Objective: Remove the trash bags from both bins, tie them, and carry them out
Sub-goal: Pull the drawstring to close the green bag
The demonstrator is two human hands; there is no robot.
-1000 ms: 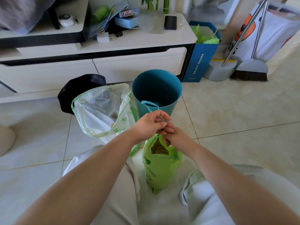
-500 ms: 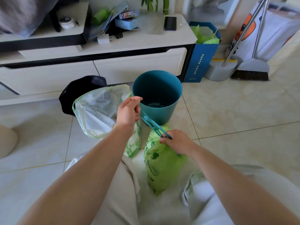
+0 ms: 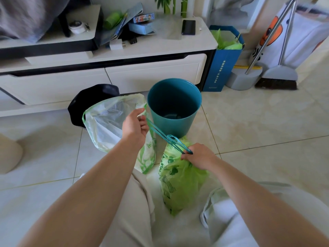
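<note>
A green trash bag [image 3: 179, 182] stands on the floor between my knees, its mouth cinched. Its teal drawstring [image 3: 160, 133] runs taut from my left hand [image 3: 136, 128], which grips the far end, down to my right hand [image 3: 199, 156], which pinches the bag's gathered neck. A second, pale bag [image 3: 110, 122] with green print stands open to the left, behind my left hand. The teal bin [image 3: 174, 107] sits bare just beyond the bags. A black bin [image 3: 89, 102] shows behind the pale bag, mostly hidden.
A low white cabinet [image 3: 153, 75] with drawers runs along the back, cluttered on top. A blue paper bag [image 3: 224, 59], a dustpan [image 3: 243, 79] and a broom [image 3: 277, 81] stand at the right. Tiled floor extends to the right.
My hands were together at the bag's mouth. My left hand has pulled up and left with the drawstring, and the bag's mouth has closed under my right hand.
</note>
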